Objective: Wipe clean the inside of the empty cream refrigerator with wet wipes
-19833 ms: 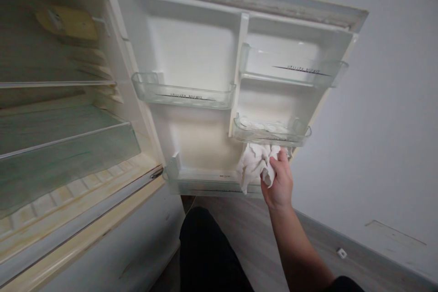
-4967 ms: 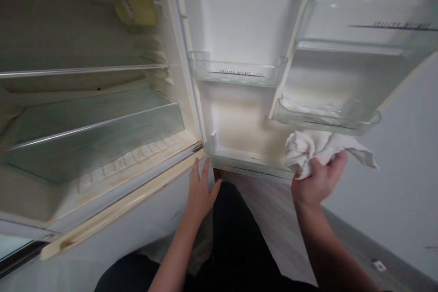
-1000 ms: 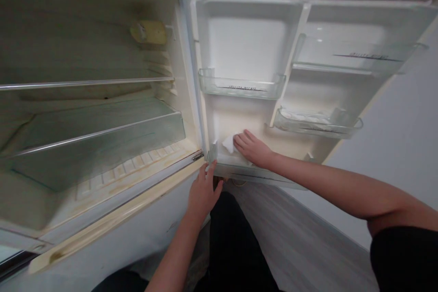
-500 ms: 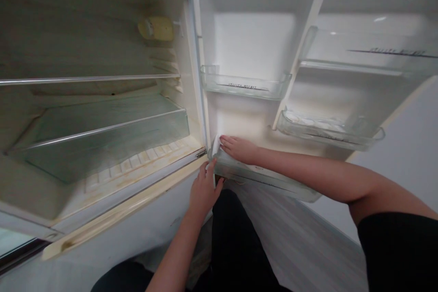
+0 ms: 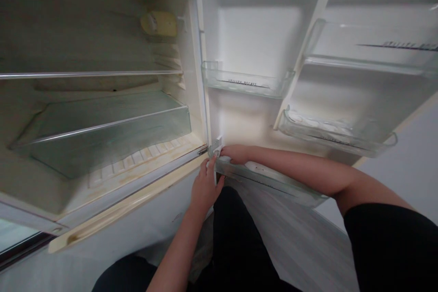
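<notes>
White cloth (image 5: 226,159): it lies just below the centre, between five and six o'clock, in the nine-o'clock end of the bottom door shelf (image 5: 270,183) — only a small pale patch is visible.
Cloth feel: probably light and soft, it should yield easily and not break; the bunched middle seems the best place for your hold.
Cloth axis: too much is covered, so you cannot tell where it points.
Right hand (image 5: 237,153): it reaches inside the shelf, over the cloth, with fingertips hidden; whether they grasp or only press, you cannot tell.
Left hand (image 5: 204,187): between six and seven o'clock, its fingers are spread and hold nothing, the tips at the shelf's end — contact is not clear.
Shelf axis: the long side slopes gently, from between nine and ten towards between three and four o'clock.
Shelf feel: it looks like clear plastic, likely stiff, maybe slippery when wet; the end wall is the firmer place to hold.
Around you: a middle door shelf (image 5: 244,84) at one o'clock, a glassy drawer (image 5: 116,134) at nine.
</notes>
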The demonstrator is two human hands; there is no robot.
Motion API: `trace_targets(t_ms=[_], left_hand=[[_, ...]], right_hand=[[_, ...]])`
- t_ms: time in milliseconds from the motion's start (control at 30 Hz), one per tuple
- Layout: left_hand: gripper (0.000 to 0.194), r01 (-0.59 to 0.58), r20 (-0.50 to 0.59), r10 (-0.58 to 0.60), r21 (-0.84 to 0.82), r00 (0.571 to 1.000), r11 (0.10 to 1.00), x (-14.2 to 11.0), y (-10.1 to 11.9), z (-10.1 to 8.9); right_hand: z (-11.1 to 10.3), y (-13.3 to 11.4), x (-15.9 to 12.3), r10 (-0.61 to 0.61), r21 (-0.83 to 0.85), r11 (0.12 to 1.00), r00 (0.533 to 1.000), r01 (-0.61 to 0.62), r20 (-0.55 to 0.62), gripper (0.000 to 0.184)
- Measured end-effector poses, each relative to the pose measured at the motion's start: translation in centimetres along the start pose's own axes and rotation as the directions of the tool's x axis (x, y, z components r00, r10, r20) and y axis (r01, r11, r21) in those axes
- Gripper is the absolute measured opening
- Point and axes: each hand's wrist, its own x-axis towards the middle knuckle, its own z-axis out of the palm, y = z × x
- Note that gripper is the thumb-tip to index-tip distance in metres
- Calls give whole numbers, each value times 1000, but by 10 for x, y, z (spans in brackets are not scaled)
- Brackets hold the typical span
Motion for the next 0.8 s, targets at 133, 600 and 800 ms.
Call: trace_targets(t_ms=[133,600,800], left_hand=[[72,-2,-3,2,22,1000,1000,0,-1,3],[73,-24,-40,23,-8,999,1000,3,-5,4],[72,-32,-30,33,11,999,999,3,-3,1]], right_hand=[[1,6,3,1,200,980,1000,3,-17,37],[4,-41,-41,276,867,447,956,-218,98,48],[13,-48,-114,275,784,584,960,-210,52,55]])
